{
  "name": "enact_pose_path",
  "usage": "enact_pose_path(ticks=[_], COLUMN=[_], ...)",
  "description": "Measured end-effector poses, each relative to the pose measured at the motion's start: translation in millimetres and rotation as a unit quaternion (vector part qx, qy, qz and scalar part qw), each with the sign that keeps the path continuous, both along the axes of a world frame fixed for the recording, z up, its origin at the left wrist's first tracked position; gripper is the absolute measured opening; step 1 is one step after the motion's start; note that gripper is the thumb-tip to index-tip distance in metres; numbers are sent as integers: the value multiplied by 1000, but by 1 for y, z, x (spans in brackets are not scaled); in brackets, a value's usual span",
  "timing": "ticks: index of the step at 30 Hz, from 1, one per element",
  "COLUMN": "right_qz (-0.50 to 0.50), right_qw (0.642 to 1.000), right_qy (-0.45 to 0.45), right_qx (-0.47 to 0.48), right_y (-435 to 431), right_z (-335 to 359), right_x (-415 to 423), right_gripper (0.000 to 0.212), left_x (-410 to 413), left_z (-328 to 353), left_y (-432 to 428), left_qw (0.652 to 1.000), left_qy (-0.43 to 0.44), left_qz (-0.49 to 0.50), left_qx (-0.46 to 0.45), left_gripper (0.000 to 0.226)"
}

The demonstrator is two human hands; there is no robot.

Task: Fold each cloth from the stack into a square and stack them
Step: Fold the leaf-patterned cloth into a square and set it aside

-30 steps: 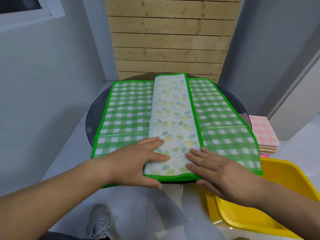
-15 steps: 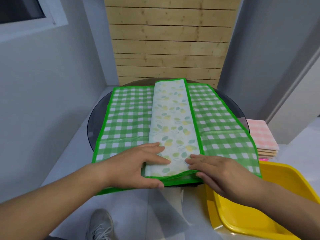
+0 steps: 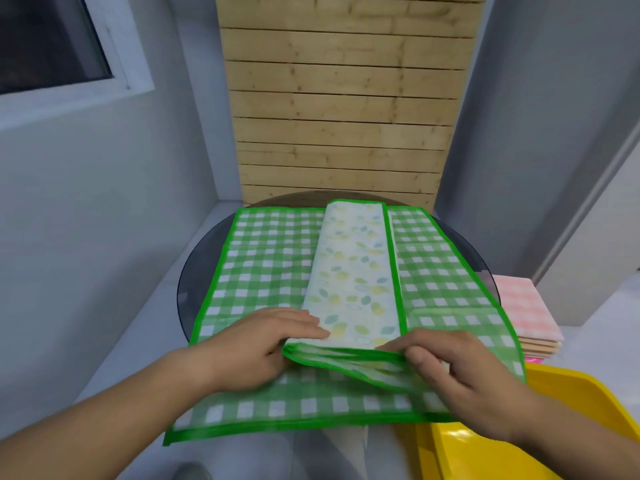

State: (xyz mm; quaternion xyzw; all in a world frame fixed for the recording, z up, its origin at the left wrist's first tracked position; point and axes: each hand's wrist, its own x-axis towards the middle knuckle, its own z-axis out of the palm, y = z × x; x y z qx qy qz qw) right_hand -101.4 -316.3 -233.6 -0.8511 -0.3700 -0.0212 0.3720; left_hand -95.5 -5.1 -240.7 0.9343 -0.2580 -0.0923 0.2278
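Note:
A leaf-printed cloth (image 3: 353, 271), folded into a long strip with a green border, lies down the middle of a green checked cloth (image 3: 263, 261) spread over a round dark glass table (image 3: 194, 278). My left hand (image 3: 256, 348) pinches the strip's near left corner, fingers on top and thumb under the edge. My right hand (image 3: 450, 372) pinches the near right corner. The strip's near end is lifted a little off the checked cloth.
A yellow plastic tray (image 3: 568, 403) sits at the lower right, partly under my right forearm. A stack of folded pink checked cloths (image 3: 523, 310) lies to the right of the table. A wooden slatted panel stands behind the table, with grey walls on both sides.
Both hands went from resting flat on the strip's near end to pinching its near corners. The near end has lifted off the checked cloth.

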Motion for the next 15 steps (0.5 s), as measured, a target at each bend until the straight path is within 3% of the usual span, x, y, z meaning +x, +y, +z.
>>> enact_pose_path(ticks=[3,6,11,15], right_qz=[0,-48,-7,-6], right_qw=[952,910,907,940], right_qy=[243,344,366,335], right_qx=[188,225,209,60], right_y=[0,-4,1,-3], right_z=[6,-7,-11,-15], right_x=[15,43,67,74], right_gripper=[68,75,84,59], left_x=[9,20,38,48], left_z=[7,13,15,14], left_y=[0,-7,-17,-21], left_qw=[993,979,955,945], left_qy=[9,13,18,46], left_qz=[35,60,113,149], left_qx=[-115,-193,-275,-288], left_gripper=[50,30,31,21])
